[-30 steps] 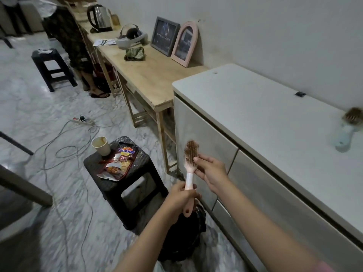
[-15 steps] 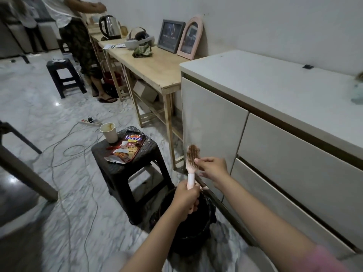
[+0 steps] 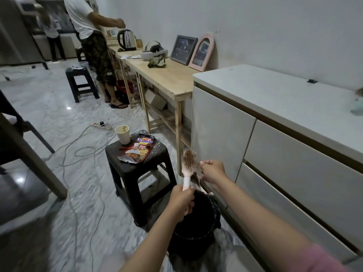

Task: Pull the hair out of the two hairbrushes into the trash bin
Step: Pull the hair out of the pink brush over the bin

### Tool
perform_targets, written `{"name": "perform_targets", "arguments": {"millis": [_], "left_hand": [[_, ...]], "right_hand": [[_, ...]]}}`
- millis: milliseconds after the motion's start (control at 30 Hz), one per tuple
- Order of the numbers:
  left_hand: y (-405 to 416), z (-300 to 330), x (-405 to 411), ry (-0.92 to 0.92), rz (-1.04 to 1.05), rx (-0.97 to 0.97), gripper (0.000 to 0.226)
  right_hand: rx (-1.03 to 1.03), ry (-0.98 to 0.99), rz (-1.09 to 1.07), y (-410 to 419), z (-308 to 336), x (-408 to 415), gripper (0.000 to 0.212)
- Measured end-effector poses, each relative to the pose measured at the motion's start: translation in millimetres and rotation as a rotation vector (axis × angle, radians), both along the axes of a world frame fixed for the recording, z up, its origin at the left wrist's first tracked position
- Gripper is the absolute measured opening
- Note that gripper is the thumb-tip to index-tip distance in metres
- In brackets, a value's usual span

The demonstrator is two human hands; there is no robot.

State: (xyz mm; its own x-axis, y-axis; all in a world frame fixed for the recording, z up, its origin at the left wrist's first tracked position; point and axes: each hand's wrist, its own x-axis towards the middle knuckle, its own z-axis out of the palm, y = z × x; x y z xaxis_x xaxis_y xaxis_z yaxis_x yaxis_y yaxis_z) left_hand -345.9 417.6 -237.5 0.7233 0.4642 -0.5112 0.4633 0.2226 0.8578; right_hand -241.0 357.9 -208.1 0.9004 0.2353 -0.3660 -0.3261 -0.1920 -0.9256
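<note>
Compared with half a second ago, the view has tipped up and back: more of the room shows, and the right hand [image 3: 213, 170] has drawn away from the bristles, now just right of the brush head instead of on it. A dark wisp of hair [image 3: 196, 178] now trails from the head down toward the bin. Pink-and-white plastic hairbrush [image 3: 188, 163] is upright as before, bristles clogged with brown hair, held above the black round trash bin [image 3: 194, 228] on the marble floor. Left hand [image 3: 181, 200] is fisted round the handle, fingers wrapped tight, forearm rising from the bottom edge. Right hand's fingers are curled together in a pinch, wrist bent; can't tell for sure if hair is between the fingertips. Second, pale green brush [image 3: 357, 107] lies blurred on the white cabinet top [image 3: 275, 95], far right.
</note>
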Motion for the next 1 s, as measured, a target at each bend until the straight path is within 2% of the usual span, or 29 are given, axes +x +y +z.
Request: {"name": "perform_targets", "arguments": {"millis": [133,433,567,667,800,900,1000], "left_hand": [[3.7,1.5,-1.7,-0.005,0.099,-0.064,0.015],[39.9,-7.7,-9.2,-0.02,0.401,-0.347,0.015],[58.3,-17.5,-12.6,-0.011,0.47,-0.324,0.013],[70.6,-24.0,-15.0,0.015,0.531,-0.238,0.004],[85.2,-30.0,-20.9,0.084,0.599,-0.133,0.025],[87.8,-30.8,-21.7,0.12,0.598,-0.098,0.036],[81.2,-27.6,-19.2,0.114,0.524,-0.061,0.029]], "right_hand": [[0.132,0.041,0.009,-0.3,7.7,-3.8,0.024],[0.708,0.31,-0.169,-35.9,3.4,18.3,0.025],[0.793,0.346,-0.266,-56.3,-1.7,36.4,0.027],[0.791,0.345,-0.337,-65.7,-6.1,47.2,0.027],[0.659,0.251,-0.382,-66.9,-13.2,54.4,0.026],[0.514,0.152,-0.382,-61.9,-15.2,53.2,0.024],[0.268,0.065,-0.289,-51.7,-22.3,52.3,0.024]]}}
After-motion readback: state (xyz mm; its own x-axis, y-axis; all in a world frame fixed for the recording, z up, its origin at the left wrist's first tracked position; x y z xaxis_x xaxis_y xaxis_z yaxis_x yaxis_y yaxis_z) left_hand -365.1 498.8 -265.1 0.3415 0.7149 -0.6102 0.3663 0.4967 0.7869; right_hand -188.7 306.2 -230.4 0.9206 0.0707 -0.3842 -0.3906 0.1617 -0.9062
